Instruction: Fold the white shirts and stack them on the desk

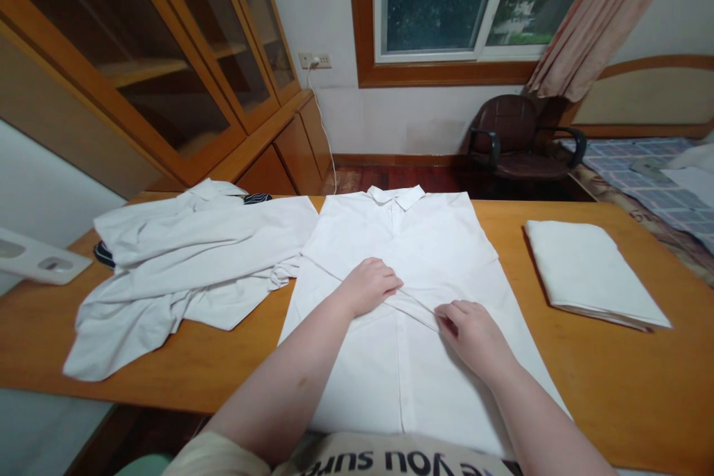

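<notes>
A white collared shirt (413, 245) lies flat on the wooden table (613, 387), collar away from me, its sleeves folded across the middle. My left hand (371, 284) rests on the shirt's centre, fingers curled down on the folded sleeve. My right hand (471, 331) sits just right of it, fingertips pinched on the sleeve's edge.
A heap of crumpled white shirts (190, 260) lies at the table's left. A neatly folded white stack (591, 271) sits at the right. A white plastic object (39, 259) pokes in at the far left. A dark chair (516, 137) and a bed (658, 171) stand beyond the table.
</notes>
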A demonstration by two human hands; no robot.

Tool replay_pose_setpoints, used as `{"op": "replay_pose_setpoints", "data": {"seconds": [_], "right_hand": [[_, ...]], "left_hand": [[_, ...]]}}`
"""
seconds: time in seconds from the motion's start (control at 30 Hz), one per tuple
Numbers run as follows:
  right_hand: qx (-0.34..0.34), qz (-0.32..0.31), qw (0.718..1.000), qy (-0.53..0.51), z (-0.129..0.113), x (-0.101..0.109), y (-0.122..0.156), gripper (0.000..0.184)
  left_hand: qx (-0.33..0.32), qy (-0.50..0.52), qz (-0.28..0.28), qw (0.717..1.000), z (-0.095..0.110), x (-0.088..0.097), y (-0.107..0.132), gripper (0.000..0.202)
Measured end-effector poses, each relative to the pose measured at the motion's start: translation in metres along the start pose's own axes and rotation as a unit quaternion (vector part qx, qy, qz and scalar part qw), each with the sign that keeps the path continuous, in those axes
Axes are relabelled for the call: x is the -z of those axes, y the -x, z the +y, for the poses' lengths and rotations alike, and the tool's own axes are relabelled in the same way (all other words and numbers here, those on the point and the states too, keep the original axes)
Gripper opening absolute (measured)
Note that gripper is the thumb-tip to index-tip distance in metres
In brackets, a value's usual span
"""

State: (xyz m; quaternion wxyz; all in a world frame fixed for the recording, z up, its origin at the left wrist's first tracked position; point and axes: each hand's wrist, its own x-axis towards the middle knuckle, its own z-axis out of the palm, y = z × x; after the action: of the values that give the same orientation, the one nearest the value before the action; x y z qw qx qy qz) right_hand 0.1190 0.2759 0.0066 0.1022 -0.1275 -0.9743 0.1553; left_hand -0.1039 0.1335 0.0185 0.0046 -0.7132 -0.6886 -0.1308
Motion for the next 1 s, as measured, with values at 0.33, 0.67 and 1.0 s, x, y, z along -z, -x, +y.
{"op": "replay_pose_setpoints", "data": {"seconds": [0.33, 0.67, 1.0], "right_hand": [[0.009, 0.045, 0.999, -0.025, 0.0071, -0.0043, -0.0004, 0.017], [0.009, 0.039, 0.998, -0.051, 0.0038, -0.0013, -0.0026, 0.015], [0.007, 0.015, 0.998, -0.059, 0.0056, -0.0032, 0.0003, 0.022]], "left_hand": [[0.052, -0.005, 0.006, 0.999, -0.0014, -0.0014, -0.0027, 0.018], [0.038, 0.050, 0.004, 0.998, -0.0054, -0.0096, -0.0041, 0.012], [0.002, -0.047, 0.037, 0.998, 0.0011, -0.0066, -0.0016, 0.014]]}}
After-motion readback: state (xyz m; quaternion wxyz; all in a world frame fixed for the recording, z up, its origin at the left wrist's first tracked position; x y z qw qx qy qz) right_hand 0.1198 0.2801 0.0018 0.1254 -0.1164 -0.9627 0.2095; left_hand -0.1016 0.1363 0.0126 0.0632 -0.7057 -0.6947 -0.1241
